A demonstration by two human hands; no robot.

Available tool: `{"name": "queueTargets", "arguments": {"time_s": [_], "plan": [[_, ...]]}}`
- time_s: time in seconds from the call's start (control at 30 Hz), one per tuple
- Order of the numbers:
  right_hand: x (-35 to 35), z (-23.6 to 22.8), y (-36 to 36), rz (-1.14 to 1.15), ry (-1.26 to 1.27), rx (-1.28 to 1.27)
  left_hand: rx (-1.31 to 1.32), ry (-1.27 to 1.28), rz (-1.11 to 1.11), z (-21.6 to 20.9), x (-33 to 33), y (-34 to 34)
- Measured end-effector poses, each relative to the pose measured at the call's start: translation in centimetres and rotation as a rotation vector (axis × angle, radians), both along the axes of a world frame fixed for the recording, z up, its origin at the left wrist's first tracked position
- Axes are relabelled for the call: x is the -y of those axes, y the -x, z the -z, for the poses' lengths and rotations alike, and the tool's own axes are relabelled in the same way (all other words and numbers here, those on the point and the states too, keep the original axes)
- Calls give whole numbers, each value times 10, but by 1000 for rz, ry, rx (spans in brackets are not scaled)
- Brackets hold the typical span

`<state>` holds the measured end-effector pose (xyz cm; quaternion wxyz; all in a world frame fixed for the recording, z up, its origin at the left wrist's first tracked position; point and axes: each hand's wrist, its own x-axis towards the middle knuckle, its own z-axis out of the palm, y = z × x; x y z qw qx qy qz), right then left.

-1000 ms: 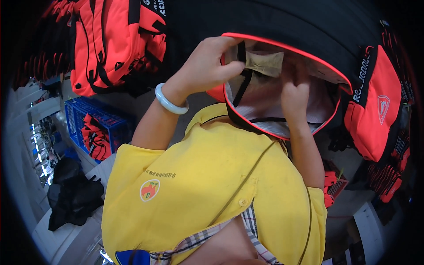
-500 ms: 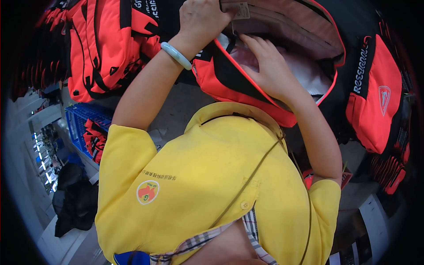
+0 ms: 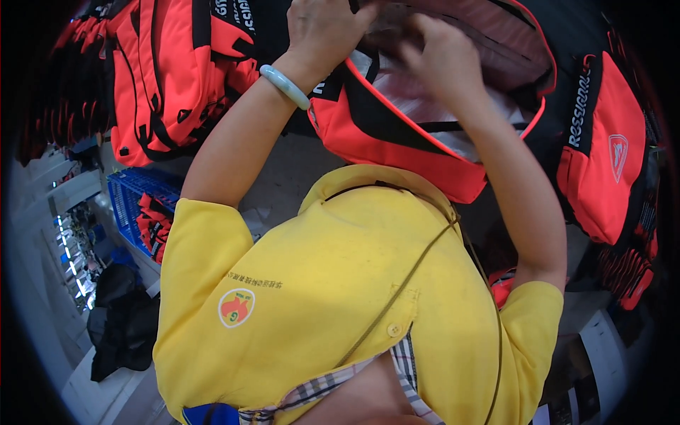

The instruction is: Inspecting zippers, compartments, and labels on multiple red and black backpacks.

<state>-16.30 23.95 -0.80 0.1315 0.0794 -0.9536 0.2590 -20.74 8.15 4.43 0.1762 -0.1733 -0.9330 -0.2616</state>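
In front of me lies a red and black bag (image 3: 418, 166), its top open and a pale lining (image 3: 404, 95) showing inside. At the bag's upper left edge, my left hand (image 3: 322, 32) is closed on it, with the thumb pointing into the opening; part of the fingers is cut off by the picture's top. A pale green bangle (image 3: 283, 86) circles that wrist. Over the opening is my right hand (image 3: 448, 60), fingers bent toward the left thumb and smeared by motion. Whether anything is between those fingers does not show.
Red and black backpacks (image 3: 166, 78) are piled on the left. Another red pouch-like bag (image 3: 602, 159) stands on the right beside several stacked pieces. A blue plastic crate (image 3: 131, 205) holding red items (image 3: 152, 227) is lower left, near a black cloth-like heap (image 3: 124, 326).
My right hand has lifted out of the bag's inside and moved up toward my left hand, its fingers now bent. The bag's front has shifted slightly right. My left hand has barely moved.
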Motion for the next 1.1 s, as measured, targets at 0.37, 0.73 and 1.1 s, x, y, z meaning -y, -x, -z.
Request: {"name": "queueTargets", "arguments": {"time_s": [0.37,0.73,1.1], "plan": [[-104,-59,102,-384,-341,-809,-58,48,351,-22,18,28],[-167,-227,106,16,149,7,-305,-129,641,-178,-67,19],[-129,-230,20,220,1236,42,66,-146,624,-132,-72,-62]]}}
